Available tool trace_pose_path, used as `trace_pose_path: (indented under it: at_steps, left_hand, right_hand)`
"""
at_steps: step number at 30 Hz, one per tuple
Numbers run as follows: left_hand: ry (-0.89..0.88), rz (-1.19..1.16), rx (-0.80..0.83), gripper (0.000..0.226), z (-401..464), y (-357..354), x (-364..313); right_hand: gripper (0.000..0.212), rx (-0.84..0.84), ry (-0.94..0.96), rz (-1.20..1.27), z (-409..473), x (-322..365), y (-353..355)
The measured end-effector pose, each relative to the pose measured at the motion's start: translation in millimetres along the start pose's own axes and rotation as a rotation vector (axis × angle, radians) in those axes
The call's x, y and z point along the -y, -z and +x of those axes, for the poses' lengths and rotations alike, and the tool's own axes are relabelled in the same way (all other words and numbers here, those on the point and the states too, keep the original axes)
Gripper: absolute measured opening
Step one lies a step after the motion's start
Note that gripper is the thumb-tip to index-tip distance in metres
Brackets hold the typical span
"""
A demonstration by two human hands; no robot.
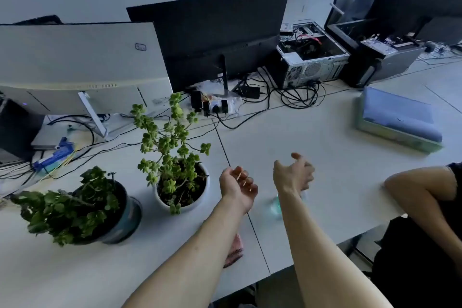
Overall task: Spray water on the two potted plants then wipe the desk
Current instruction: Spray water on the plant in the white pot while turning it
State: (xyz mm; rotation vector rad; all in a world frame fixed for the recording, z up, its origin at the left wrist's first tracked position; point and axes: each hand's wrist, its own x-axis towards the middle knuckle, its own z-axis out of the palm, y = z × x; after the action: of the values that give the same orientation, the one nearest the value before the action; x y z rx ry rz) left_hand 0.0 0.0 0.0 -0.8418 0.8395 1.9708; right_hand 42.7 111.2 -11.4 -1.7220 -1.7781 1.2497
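Both hands hover empty above the table (312,137), so the work looks to stand at its very start, before the spraying; the left hand (238,186) sits at the centre of the frame, palm up with fingers loosely curled and nothing in its grip; the right hand (293,174), just to its right, is likewise open, fingers spread and holding nothing. A pale blue-green translucent thing, probably the spray bottle (275,204), shows on the table directly under the right wrist, mostly hidden by the forearm, so its shape cannot be told. The white-potted succulent (175,157) stands just left of the left hand; the dark-potted plant (82,205) stands further left, near the lower left of the frame. A pinkish striped cloth (235,251) peeps out beneath the left forearm at lower centre. The next move, as I judge it, calls for lowering the right hand onto the bottle, closing round it, then aiming its nozzle at the nearer plant; another person's arm (420,192) rests at the right edge.
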Motion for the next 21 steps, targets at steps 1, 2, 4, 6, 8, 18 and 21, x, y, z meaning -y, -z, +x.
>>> trace_pose_path:
  at_steps: [1, 2, 4, 6, 8, 18, 21]
  left_hand:
    - [-0.004, 0.026, -0.007, 0.037, 0, -1, 5]
    - [-0.002, 0.024, -0.033, 0.036, 3, 0, 7]
    - [-0.018, 0.06, -0.062, 0.033, 7, 9, 10]
    - [-0.034, 0.083, -0.063, 0.029, 7, 13, 6]
    - [-0.048, 0.095, -0.076, 0.026, 5, 16, 0]
    - [-0.132, 0.989, 0.026, 0.042, -3, 45, -21]
    - [-0.36, 1.359, 0.088, 0.083, 2, 55, -26]
  right_hand:
    - [0.054, 0.015, -0.02, -0.146, 6, -8, 5]
    - [0.057, 0.022, -0.048, -0.246, 10, -16, 7]
    - [0.048, 0.082, -0.08, -0.332, 19, -40, 9]
    - [0.04, 0.109, -0.05, -0.425, 24, -58, 9]
    - [0.034, 0.094, 0.019, -0.543, 25, -65, 5]
    - [0.018, 0.097, 0.449, -0.529, -24, -11, -23]
    - [0.025, 0.116, 0.563, -0.396, -50, 42, -28]
